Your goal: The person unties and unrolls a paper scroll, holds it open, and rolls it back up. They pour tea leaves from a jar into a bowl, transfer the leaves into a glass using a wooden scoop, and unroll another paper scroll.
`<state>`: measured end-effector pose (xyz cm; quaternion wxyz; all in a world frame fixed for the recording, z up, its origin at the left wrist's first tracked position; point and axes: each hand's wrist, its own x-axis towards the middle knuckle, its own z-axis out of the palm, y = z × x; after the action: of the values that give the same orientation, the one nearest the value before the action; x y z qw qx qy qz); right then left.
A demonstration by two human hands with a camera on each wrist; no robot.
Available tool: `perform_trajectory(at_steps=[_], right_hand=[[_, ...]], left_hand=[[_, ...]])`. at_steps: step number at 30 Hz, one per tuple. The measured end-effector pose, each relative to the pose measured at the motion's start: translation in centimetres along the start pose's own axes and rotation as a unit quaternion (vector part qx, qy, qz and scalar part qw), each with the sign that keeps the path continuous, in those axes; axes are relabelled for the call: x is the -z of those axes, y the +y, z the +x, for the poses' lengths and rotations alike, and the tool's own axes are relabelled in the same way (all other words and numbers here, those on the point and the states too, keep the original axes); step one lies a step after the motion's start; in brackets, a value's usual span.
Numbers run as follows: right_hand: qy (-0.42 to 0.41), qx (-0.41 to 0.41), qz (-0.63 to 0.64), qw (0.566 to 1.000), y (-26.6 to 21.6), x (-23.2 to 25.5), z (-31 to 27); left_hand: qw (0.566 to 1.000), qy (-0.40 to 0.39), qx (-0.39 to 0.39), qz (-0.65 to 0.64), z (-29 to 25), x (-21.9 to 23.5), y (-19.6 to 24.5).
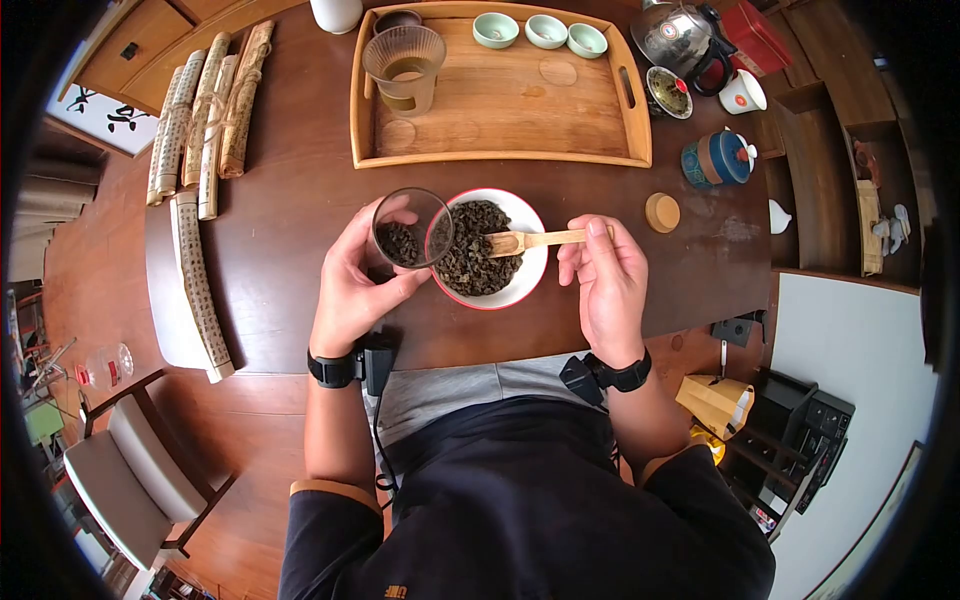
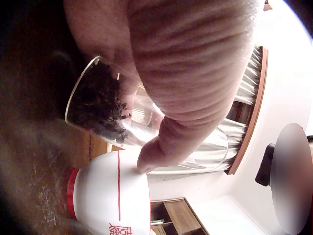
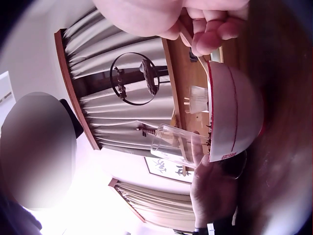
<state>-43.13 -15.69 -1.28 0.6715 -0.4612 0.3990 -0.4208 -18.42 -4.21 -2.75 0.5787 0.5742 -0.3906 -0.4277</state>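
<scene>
My left hand grips a clear glass cup, which leans at the left edge of a white bowl with a red rim. Dark rolled tea leaves lie in the bottom of the glass, as the left wrist view shows. More dark tea leaves fill much of the bowl. In my right hand I pinch the handle of a wooden tea scoop between thumb and fingers. Its head rests among the leaves in the bowl, and its tip is partly buried there.
Beyond the bowl stands a wooden tray with a glass pitcher and pale green cups. At right are a wooden lid, a blue jar and a metal kettle. Bamboo scrolls lie at left.
</scene>
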Motion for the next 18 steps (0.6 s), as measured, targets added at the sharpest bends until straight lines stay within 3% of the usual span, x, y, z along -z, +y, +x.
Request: perform_trajectory(at_steps=[8, 18], right_hand=[[-0.015, -0.024, 0.016, 0.999, 0.03, 0.10, -0.14], [-0.002, -0.068, 0.082, 0.994, 0.13, 0.59, 0.01]], left_hand=[[0.999, -0.007, -0.030, 0.021, 0.09, 0.21, -0.42], [1.000, 0.000, 0.003, 0.017, 0.01, 0.29, -0.18]])
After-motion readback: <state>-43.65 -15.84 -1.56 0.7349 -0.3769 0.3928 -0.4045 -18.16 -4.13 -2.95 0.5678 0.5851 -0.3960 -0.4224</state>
